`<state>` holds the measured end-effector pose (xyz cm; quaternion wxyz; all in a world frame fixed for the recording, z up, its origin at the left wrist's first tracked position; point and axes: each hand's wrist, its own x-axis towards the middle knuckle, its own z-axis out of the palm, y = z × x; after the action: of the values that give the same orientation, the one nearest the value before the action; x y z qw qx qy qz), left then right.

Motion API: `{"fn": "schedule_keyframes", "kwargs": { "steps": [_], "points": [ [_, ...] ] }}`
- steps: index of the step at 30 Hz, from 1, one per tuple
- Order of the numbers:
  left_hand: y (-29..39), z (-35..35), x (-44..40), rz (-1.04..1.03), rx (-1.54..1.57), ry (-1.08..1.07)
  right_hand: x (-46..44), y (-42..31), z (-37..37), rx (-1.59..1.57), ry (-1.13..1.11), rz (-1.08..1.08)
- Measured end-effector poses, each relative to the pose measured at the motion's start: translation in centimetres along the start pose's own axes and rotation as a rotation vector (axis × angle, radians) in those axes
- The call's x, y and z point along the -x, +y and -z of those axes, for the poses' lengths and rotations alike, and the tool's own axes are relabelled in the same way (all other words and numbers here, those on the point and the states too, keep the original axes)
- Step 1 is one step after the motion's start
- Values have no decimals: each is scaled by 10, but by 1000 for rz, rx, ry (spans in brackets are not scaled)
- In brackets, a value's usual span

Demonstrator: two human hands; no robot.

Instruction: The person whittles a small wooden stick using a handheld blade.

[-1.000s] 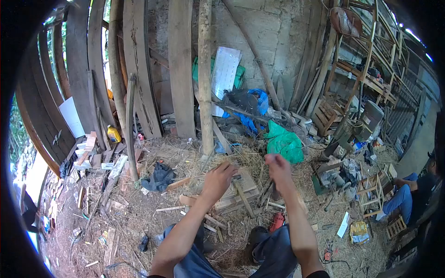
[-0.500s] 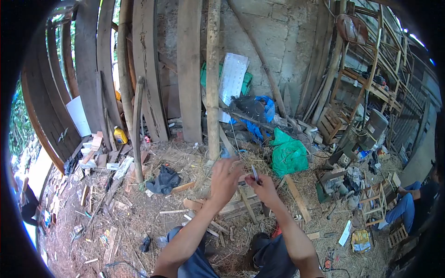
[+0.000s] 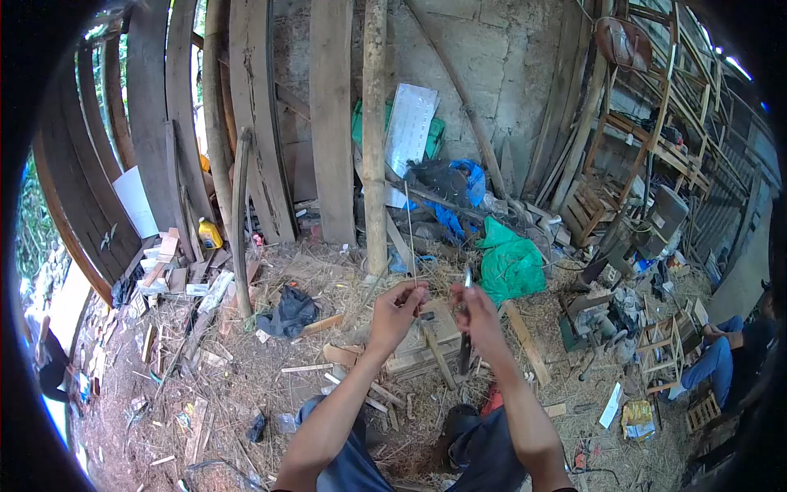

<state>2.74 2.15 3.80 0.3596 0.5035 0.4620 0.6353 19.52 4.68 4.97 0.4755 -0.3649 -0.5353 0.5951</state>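
Note:
In the head view my left hand (image 3: 397,315) pinches a thin, light stick (image 3: 409,238), which stands nearly upright above the fingers. My right hand (image 3: 479,318) is closed around a knife (image 3: 466,348); its bright blade points up and its dark handle hangs below the fist. The two hands are apart, with a small gap between them. Beneath them lie wooden boards (image 3: 422,336) on the straw-covered ground.
A green bag (image 3: 512,262) lies beyond my right hand. A wooden post (image 3: 374,148) rises ahead. Dark cloth (image 3: 291,313) is at the left, a plank (image 3: 526,344) at the right. One person sits at the far right (image 3: 717,361); another is partly visible at the left edge (image 3: 51,357).
The knife has come into clear view in my right hand, which has moved away from my left hand since half a second ago. My left fingers have closed into a pinch, with the stick upright.

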Motion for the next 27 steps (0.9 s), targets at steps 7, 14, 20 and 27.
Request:
{"fn": "schedule_keyframes", "kwargs": {
  "steps": [7,14,20,27],
  "points": [
    [13,-7,18,-255,-446,-75,-8,-19,27,-38,89,277],
    [10,-9,22,-354,-606,-240,-2,-21,12,-74,-39,250],
    [21,-2,26,-243,-488,-234,-12,-19,36,-184,-7,232],
    [22,2,26,-258,-539,-193,-10,-26,42,-180,135,216]
  ]
}}
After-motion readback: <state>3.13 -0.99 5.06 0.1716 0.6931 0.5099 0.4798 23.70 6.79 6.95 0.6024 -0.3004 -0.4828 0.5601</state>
